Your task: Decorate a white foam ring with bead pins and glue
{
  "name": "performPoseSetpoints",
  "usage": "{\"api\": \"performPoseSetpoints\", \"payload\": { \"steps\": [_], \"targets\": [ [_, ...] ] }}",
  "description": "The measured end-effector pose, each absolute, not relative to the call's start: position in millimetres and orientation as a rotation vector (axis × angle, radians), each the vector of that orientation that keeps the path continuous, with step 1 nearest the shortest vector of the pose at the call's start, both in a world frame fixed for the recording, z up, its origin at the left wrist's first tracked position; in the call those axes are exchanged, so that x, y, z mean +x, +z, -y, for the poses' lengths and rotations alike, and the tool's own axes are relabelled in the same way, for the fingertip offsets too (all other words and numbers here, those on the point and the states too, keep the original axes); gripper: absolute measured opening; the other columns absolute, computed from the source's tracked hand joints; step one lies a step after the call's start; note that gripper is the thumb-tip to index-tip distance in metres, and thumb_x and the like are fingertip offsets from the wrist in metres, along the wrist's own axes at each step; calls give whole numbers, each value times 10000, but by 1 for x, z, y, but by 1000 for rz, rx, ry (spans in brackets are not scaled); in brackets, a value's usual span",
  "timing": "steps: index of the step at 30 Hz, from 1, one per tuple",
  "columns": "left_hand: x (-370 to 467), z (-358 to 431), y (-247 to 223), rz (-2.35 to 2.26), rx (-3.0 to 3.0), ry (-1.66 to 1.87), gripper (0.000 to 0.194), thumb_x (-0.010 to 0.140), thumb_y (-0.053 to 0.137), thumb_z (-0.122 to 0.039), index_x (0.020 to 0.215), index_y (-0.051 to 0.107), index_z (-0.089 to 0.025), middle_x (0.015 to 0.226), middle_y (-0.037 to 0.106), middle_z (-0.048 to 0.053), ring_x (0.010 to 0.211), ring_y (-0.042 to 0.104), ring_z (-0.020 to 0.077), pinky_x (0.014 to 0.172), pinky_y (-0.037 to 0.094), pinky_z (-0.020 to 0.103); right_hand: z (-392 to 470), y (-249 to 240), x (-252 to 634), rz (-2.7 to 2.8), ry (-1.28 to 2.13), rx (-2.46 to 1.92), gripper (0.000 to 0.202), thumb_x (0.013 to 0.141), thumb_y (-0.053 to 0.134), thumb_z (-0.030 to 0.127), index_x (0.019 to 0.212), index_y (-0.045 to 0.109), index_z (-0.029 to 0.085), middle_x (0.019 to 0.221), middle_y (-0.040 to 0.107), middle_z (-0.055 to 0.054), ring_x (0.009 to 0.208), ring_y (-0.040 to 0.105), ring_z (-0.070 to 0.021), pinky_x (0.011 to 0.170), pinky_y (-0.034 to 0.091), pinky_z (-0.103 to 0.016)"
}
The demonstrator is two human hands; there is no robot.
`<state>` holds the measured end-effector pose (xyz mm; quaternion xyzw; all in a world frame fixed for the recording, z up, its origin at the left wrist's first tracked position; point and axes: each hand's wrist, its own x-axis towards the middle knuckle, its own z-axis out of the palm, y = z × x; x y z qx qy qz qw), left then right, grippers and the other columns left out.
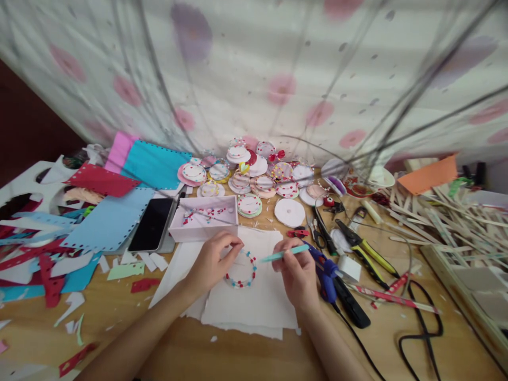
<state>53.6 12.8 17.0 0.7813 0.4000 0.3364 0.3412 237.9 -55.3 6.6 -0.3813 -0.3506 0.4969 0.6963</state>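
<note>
1. Red, blue and clear-looking beads form the ring [254,274], which lies on the white paper [246,309] just below the centre of the frame.
2. Good handling here would mean a light touch: a steady left fingertip at the ring's upper edge, with the tip of the slim teal tool [273,257] coming in low from the right, so that neither hand hides the beads. A hard push could bend the round shape.
3. The left hand [212,262] has thumb and forefinger drawn together by the ring's upper left; whether thread or wire runs between them, I cannot tell.
4. The right hand [297,272] grips the tool between thumb and fingers, its tip beside the ring.
5. The ring looks roughly circular, its small beads spaced unevenly along a thin strand.
6. The white box [204,233] above left holds more beadwork.
</note>
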Motion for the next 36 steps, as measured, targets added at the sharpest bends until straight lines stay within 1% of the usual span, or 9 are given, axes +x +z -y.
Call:
{"api": "performPoseSetpoints", "payload": {
  "steps": [3, 6, 8, 13, 19, 23, 28, 31, 36],
  "targets": [
    [55, -9, 13, -1055, 1867, 857, 97, 876, 557, -239, 856, 638, -189, 841, 645, 17, 819, 621, 148, 739, 504, 244, 58, 6, 235, 1009, 1216, -888, 172, 825, 664, 332, 837, 538, 216, 772, 627, -7, 612, 576, -115, 550, 473, -240],
    [56, -6, 9, -1072, 1707, 803, 113, 874, 566, -285, 872, 634, -195, 843, 658, 10, 808, 635, 148, 737, 519, 242, 62, 6, 229, 1236, 1261, -953, 125, 841, 651, 291, 876, 553, 221, 935, 698, -52, 762, 656, -151, 657, 533, -279],
    [56, -6, 7, -1086, 1639, 784, 138, 874, 566, -318, 885, 635, -199, 856, 667, 11, 828, 643, 157, 756, 522, 254, 63, 6, 226, 1329, 1233, -1010, 102, 853, 635, 291, 892, 570, 223, 994, 709, -64, 784, 676, -158, 636, 543, -269],
    [53, -8, 7, -1097, 1461, 792, 223, 878, 554, -395, 924, 633, -192, 940, 680, 41, 893, 654, 190, 822, 531, 311, 62, 0, 224, 1409, 1151, -1138, 125, 861, 615, 345, 892, 601, 225, 938, 709, -53, 659, 654, -133, 539, 529, -237],
    [45, -14, 12, -1111, 1441, 881, 232, 870, 562, -400, 898, 619, -177, 963, 673, 57, 957, 638, 207, 870, 522, 335, 63, -6, 226, 1559, 1149, -1180, 148, 882, 585, 362, 878, 586, 214, 829, 667, -25, 604, 601, -103, 537, 493, -208],
    [35, -19, 11, -1196, 1495, 944, 223, 864, 569, -400, 889, 623, -185, 901, 676, 39, 893, 640, 189, 844, 508, 308, 64, -9, 226, 1597, 1151, -1204, 153, 888, 578, 360, 877, 572, 207, 820, 664, -22, 571, 584, -91, 518, 471, -199],
    [6, -25, 25, -1294, 1491, 1079, 226, 867, 566, -413, 854, 611, -192, 780, 639, 9, 770, 612, 160, 756, 500, 265, 64, -4, 226, 1534, 1128, -1202, 107, 874, 598, 324, 880, 608, 218, 825, 681, -32, 575, 604, -113, 493, 475, -212],
    [-17, -21, 38, -1443, 1540, 1160, 214, 896, 524, -403, 831, 587, -210, 735, 594, -5, 722, 569, 153, 729, 478, 256, 63, 3, 227, 1479, 1054, -1142, 38, 867, 607, 252, 893, 621, 229, 905, 706, -48, 641, 632, -134, 578, 517, -251],
    [-37, -10, 42, -1562, 1666, 1175, 350, 954, 392, -361, 653, 486, -209, 630, 516, -14, 628, 502, 147, 638, 431, 250, 61, 6, 231, 1470, 880, -1034, 112, 836, 621, 132, 884, 625, 233, 1068, 671, -82, 962, 635, -215, 820, 507, -368]
  ]
}}
